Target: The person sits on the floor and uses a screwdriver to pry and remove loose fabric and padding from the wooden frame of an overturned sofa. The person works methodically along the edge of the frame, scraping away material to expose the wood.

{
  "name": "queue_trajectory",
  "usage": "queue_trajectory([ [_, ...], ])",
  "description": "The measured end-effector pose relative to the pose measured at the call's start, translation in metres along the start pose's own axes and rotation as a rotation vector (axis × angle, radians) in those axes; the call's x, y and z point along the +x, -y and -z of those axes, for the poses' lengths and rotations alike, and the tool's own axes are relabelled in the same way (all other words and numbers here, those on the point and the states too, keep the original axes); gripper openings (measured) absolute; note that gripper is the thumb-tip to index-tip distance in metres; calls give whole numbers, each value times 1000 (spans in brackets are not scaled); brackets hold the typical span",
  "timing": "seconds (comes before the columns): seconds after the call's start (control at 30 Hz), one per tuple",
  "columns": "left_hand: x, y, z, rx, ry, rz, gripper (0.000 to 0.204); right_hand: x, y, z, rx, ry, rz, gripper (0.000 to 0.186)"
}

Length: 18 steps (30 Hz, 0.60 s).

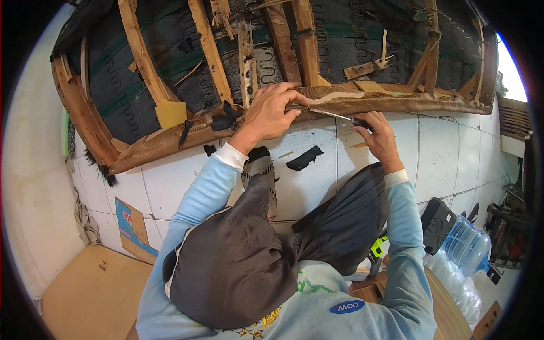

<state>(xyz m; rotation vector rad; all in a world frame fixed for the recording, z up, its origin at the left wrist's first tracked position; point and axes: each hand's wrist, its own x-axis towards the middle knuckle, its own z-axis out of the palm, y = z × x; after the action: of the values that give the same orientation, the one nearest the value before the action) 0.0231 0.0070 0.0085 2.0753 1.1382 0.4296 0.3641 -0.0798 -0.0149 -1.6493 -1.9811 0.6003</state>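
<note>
My left fingers (292, 90) pinch the brown patterned fabric edge (362, 102) of the overturned wooden sofa frame (209, 51), while my right hand (377, 136) closes around the black handle of a thin metal-shafted screwdriver (334, 115), its tip at that edge just beside my left hand (271, 113). The frame lies on a white tiled floor (453, 153) strewn with black fabric scraps (304, 158). A blue water jug (467, 246) stands at my right; flat cardboard (131, 229) lies left.

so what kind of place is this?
Likely an upholstery repair workshop: an overturned wooden sofa frame with zigzag springs, torn black fabric scraps on the white tiled floor, a slim metal hand tool.
</note>
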Motion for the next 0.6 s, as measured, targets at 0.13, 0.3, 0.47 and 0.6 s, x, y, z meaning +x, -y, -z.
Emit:
queue_trajectory([
  [0.13, 0, -2, 0, 4, 3, 7, 29, 1, 2, 1, -26, 9, 15, 36],
  [0.3, 0, -1, 0, 16, -10, -14, 30, 1, 6, 0, -45, 59, 36, 31],
  [0.47, 1, -7, 2, -55, -4, 13, 44, -11, 1, -15, -127, 13, 44, 28],
  [0.6, 0, -6, 2, -19, -16, -5, 50, -13, 7, -23, -131, 48, -3, 36],
])
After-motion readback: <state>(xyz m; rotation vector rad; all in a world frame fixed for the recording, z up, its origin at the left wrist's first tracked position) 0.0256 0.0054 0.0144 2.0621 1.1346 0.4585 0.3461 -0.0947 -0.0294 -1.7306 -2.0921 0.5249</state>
